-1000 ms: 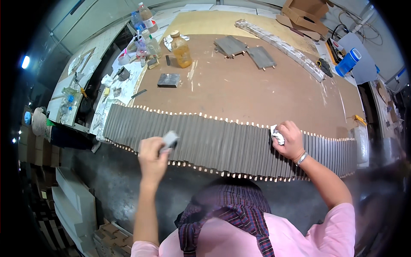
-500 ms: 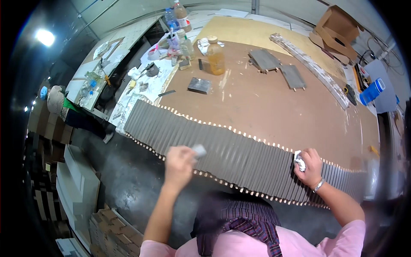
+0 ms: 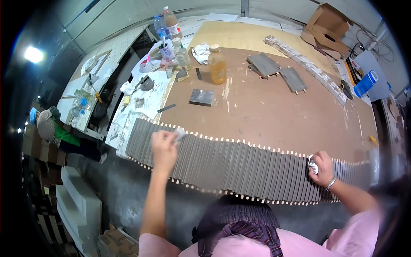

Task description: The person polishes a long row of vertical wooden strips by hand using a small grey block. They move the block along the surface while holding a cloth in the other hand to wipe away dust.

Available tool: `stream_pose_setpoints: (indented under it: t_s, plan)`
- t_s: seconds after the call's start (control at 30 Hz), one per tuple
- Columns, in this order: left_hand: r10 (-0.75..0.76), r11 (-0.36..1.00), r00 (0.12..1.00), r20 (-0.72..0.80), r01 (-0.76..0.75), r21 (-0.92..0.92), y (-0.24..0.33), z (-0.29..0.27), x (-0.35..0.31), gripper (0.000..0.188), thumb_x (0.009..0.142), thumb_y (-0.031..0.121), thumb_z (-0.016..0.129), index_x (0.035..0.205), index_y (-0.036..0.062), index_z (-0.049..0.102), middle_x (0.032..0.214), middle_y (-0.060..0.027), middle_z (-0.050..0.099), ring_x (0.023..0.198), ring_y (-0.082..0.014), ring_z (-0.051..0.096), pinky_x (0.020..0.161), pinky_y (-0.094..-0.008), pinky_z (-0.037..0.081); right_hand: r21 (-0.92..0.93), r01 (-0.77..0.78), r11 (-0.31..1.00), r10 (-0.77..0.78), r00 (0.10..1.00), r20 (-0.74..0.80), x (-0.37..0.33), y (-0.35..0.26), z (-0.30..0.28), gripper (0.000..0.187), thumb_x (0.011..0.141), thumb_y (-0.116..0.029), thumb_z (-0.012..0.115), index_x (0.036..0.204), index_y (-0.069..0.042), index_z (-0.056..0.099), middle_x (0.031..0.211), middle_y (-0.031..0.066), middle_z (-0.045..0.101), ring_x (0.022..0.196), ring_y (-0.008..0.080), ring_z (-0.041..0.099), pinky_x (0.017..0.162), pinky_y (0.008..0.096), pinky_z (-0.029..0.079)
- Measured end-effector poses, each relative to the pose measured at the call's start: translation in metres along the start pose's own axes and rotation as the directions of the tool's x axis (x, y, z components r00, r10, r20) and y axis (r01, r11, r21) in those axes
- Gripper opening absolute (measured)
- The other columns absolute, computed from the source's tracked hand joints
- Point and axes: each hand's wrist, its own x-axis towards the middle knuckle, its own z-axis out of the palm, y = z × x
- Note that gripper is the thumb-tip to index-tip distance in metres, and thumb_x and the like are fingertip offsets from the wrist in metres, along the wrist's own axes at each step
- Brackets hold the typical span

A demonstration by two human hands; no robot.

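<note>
A long row of grey strips [image 3: 239, 165] with pale peg-like ends runs along the table's near edge, side by side. My left hand [image 3: 165, 150] is over the left part of the row, closed on a small pale grey pad [image 3: 180, 135]; blur hides whether it is a sponge or a folded cloth. Toward the right end, my right hand [image 3: 324, 168] rests on the strips with its fingers wrapped round a crumpled white cloth [image 3: 314, 164].
Beyond the row lie a dark rectangular block [image 3: 201, 97], a jar of amber liquid [image 3: 217, 66] and grey panels [image 3: 263, 65]. Bottles [image 3: 172, 25] crowd the back left. A paint-marked bar [image 3: 306, 68] lies right, near a blue bottle [image 3: 366, 84]. Another person [image 3: 60, 130] stands far left.
My left hand, with the pad, has moved left and away from me toward the strips' far ends. My right hand stays on the row with the cloth; the whole view has shifted slightly.
</note>
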Motion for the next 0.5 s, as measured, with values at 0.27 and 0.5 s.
stream_pose_setpoints:
  t_s: [0.27, 0.5]
  plan:
    - [0.277, 0.942, 0.949, 0.153, -0.236, -0.240, -0.003, -0.011, 0.015, 0.037, 0.073, -0.004, 0.071, 0.106, 0.0128, 0.075, 0.101, -0.0083, 0.063, 0.098, -0.0306, 0.058, 0.085, -0.0431, 0.049, -0.041, -0.058, 0.997, 0.059, 0.998, 0.018, -0.001, -0.005, 0.000, 0.032, 0.071, -0.022, 0.066, 0.095, -0.003, 0.059, 0.092, 0.0154, 0.056, 0.083, 0.0362, 0.054, 0.071, 0.0461, 0.048]
    - [0.425, 0.869, 0.851, 0.308, -0.287, -0.404, 0.003, -0.032, 0.009, 0.042, 0.072, -0.002, 0.073, 0.109, 0.0166, 0.078, 0.101, -0.0074, 0.064, 0.098, -0.0296, 0.059, 0.086, -0.0408, 0.049, -0.098, -0.068, 0.993, 0.071, 0.997, 0.023, -0.002, -0.005, -0.002, 0.032, 0.072, -0.024, 0.066, 0.095, -0.003, 0.059, 0.092, 0.0148, 0.055, 0.082, 0.0354, 0.054, 0.070, 0.0452, 0.047]
